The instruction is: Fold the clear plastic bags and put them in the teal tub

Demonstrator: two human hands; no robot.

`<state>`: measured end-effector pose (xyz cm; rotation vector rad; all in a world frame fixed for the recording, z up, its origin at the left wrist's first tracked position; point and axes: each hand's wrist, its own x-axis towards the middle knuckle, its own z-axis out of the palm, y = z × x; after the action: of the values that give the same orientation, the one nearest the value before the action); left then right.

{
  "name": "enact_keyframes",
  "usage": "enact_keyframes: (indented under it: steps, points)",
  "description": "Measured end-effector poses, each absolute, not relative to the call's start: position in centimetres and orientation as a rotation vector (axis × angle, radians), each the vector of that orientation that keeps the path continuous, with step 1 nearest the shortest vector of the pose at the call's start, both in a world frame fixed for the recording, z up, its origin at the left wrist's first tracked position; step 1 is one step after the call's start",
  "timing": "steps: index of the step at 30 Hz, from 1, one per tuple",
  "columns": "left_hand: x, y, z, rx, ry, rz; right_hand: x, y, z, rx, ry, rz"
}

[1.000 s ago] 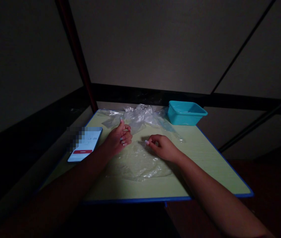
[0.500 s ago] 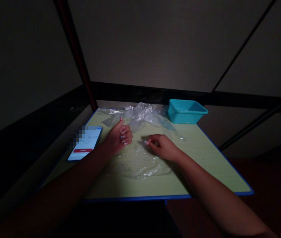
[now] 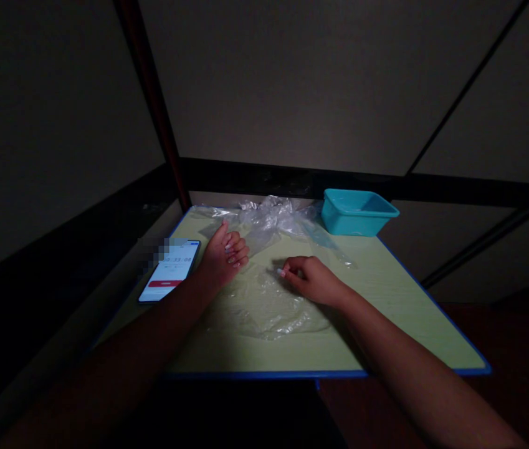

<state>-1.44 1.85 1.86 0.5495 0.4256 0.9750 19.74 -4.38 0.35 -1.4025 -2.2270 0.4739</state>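
Note:
A clear, crinkled plastic bag [image 3: 268, 312] lies spread on the yellow-green table [image 3: 414, 324] between my forearms. My right hand [image 3: 313, 280] is closed in a pinch at the bag's upper right part, thumb and forefinger meeting on its thin film. On the other side, my left hand [image 3: 224, 252] has its fingers curled in and its thumb pointing up; whatever they hold, if anything, is too dim to make out. More clear plastic bags [image 3: 271, 215] lie bunched behind both hands.
A turquoise plastic basket [image 3: 360, 221] stands at the table's back right corner. On the left, a phone [image 3: 168, 271] with a lit timer screen lies beside my left forearm. Walls close in behind and to the left; a blue edging [image 3: 268, 375] borders the table.
The whole view has shifted slightly, so everything sits a little farther right. My left fingers have turned and curled a bit differently; my right hand keeps its pinch.

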Motion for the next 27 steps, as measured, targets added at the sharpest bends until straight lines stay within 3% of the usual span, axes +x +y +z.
enact_keyframes:
  steps: [27]
  points:
    - [-2.0, 0.9, 1.9, 0.717, 0.323, 0.898, 19.8, -4.5, 0.4, -1.389, -2.243, 0.496]
